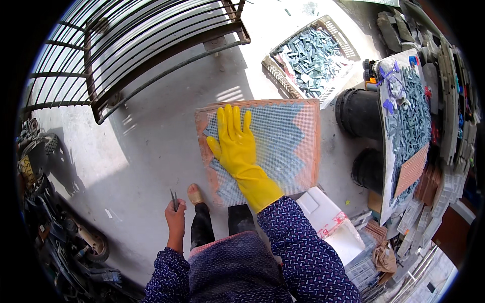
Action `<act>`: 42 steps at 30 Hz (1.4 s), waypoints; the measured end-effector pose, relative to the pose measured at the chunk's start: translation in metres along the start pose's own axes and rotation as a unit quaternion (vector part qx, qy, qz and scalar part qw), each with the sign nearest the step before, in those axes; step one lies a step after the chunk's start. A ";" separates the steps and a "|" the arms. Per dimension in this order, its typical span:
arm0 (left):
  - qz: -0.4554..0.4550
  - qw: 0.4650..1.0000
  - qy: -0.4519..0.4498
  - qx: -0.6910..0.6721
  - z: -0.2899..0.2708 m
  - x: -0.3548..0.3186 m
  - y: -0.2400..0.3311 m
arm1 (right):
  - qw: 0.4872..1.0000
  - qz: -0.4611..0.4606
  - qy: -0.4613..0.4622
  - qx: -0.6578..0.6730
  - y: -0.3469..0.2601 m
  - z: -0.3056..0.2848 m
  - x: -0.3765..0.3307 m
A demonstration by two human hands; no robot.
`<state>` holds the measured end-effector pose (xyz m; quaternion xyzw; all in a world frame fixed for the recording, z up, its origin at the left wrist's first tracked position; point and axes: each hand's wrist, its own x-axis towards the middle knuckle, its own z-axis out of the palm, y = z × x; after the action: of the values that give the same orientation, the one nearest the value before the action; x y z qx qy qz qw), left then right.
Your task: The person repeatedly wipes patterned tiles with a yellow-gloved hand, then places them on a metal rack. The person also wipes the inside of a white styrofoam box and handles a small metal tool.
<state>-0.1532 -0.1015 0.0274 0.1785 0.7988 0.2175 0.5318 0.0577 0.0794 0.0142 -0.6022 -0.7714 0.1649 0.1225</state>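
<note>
My right hand (236, 150), in a long yellow rubber glove, lies palm down with its fingers stretched out on a sheet of white mesh (275, 146). Under the mesh, blue-grey tile strips (283, 126) form a zigzag pattern inside a pinkish-orange tray (316, 131). The tray's near edge is close to my body, above my legs. Off to the left, my bare left hand (175, 217) is closed round a pair of metal tweezers (174, 197), tips pointing up and away from the tray.
A crate (280, 83) of loose grey tile strips sits on the floor ahead. At right, a board (388, 151) heaped with more strips rests by black buckets (356, 113). A white box (323, 209) stands near my right arm. Metal railing (166, 70) is at far left, motorbikes (76, 237) at left.
</note>
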 end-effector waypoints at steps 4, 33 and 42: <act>0.011 1.000 0.001 0.008 0.002 0.001 0.010 | 0.991 -0.109 -0.032 0.077 -0.004 -0.006 -0.011; -0.020 0.999 0.025 -0.027 -0.050 -0.004 -0.030 | 0.946 0.210 0.189 -0.157 0.049 -0.019 -0.007; 0.034 0.999 -0.007 -0.036 -0.062 -0.003 -0.020 | 0.996 -0.080 0.049 0.008 0.001 -0.008 0.000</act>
<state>-0.2110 -0.1298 0.0403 0.1876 0.7800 0.2627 0.5360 0.0618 0.0801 0.0208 -0.5453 -0.8087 0.1307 0.1779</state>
